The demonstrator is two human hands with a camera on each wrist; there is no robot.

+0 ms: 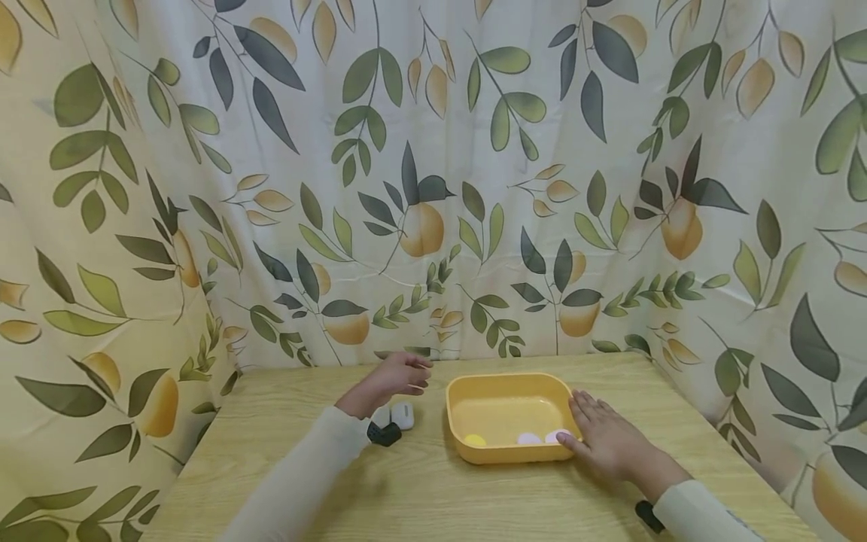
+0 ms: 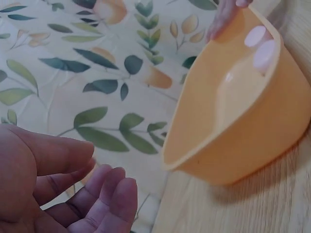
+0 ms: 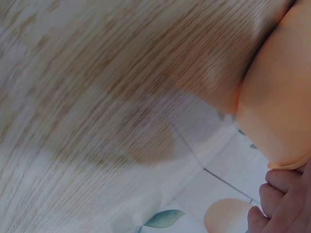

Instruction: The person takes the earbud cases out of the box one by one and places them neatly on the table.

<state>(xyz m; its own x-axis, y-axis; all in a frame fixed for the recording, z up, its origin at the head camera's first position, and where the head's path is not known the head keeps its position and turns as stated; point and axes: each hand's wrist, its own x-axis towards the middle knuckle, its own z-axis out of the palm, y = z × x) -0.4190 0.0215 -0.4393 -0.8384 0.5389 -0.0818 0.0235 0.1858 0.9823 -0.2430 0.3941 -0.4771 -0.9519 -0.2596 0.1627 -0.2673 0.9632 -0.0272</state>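
A yellow rectangular basin (image 1: 515, 455) with rounded corners sits on the table. Inside, along its near side, lie a small yellow round piece (image 1: 476, 439) and two pale pink round pieces (image 1: 528, 437); the left wrist view shows the pink pieces (image 2: 265, 54) against the wall. My right hand (image 1: 606, 436) rests on the basin's right rim, fingers extended over the edge and thumb by the near corner. To the left of the basin, apart from it, my left hand (image 1: 393, 376) hovers with loosely bent fingers and nothing in them.
A small white object (image 1: 403, 415) and a black piece (image 1: 384, 434) show beside the left wrist; whether they are worn or on the table I cannot tell. The wood-grain table (image 1: 420, 497) meets leaf-and-fruit patterned curtains (image 1: 433, 188) at the back and sides.
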